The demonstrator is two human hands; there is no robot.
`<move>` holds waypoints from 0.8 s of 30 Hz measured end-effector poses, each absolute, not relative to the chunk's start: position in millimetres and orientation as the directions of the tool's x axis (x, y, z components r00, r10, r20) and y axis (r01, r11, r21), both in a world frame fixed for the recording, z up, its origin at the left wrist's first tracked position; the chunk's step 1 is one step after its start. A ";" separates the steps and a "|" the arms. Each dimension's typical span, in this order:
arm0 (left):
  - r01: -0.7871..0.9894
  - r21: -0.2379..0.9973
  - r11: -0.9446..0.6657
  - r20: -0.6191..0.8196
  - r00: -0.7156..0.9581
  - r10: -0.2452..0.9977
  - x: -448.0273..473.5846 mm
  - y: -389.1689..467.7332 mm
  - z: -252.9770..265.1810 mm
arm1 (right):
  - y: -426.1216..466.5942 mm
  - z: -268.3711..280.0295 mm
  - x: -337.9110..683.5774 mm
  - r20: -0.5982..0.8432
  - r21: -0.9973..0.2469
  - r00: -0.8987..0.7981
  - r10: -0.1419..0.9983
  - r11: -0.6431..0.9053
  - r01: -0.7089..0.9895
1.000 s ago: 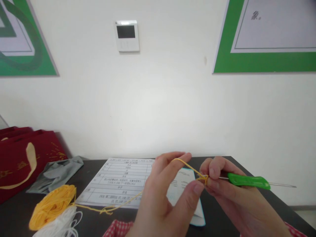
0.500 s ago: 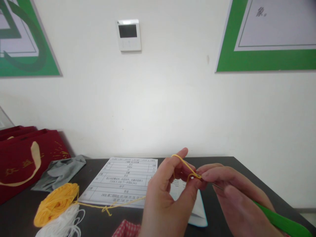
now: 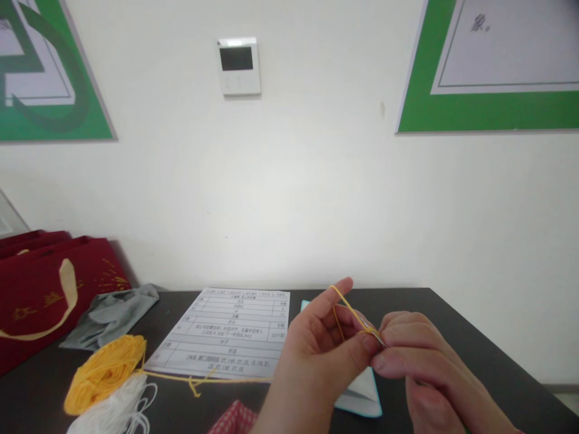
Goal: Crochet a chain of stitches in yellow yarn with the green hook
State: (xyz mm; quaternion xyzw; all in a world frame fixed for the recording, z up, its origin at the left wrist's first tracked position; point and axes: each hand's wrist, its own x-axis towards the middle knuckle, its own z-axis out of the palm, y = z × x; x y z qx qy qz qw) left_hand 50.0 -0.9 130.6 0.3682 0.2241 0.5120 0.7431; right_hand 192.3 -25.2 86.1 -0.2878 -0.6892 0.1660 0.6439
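Observation:
My left hand (image 3: 319, 355) pinches yellow yarn (image 3: 346, 299) between thumb and fingers, and the strand loops over its raised index finger. Close against it, my right hand (image 3: 434, 361) is closed around a crochet hook (image 3: 379, 341). The hook's metal tip passes through the yarn at the left fingertips; its green handle is almost wholly hidden by the right hand. From the yellow yarn skein (image 3: 106, 374) at the left, a strand with a small knot runs across to behind my left wrist.
White yarn (image 3: 113, 410) lies beside the yellow skein. Behind are a grey cloth pouch (image 3: 113, 316) and red gift bags (image 3: 54, 289). A printed sheet (image 3: 226, 334) lies on the dark table (image 3: 434, 301), with red checked fabric (image 3: 234, 419) in front and a blue-edged packet (image 3: 362, 398) partly under my hands.
My right hand has turned over the hook, covering the green handle that showed before. The hook's tip now shows in the yarn. My left hand has moved slightly right.

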 end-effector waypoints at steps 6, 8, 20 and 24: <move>-0.572 0.766 0.294 -0.002 0.454 0.891 48.8 0.3 135.1 | -20.8 89.7 191.3 0.888 -0.424 -0.073 0.454 0.871 0.249; -0.576 0.769 0.278 0.019 0.455 0.890 48.9 0.3 133.8 | -21.0 89.5 187.0 0.881 -0.462 -0.013 0.473 0.866 0.194; -0.565 0.812 0.145 0.114 0.397 0.911 43.6 -0.8 128.2 | -18.1 102.6 172.6 0.691 -0.668 0.170 0.702 0.711 -0.219; -0.539 0.837 0.100 0.123 0.362 0.924 43.8 0.2 128.1 | -17.7 102.6 171.5 0.668 -0.677 0.188 0.720 0.693 -0.246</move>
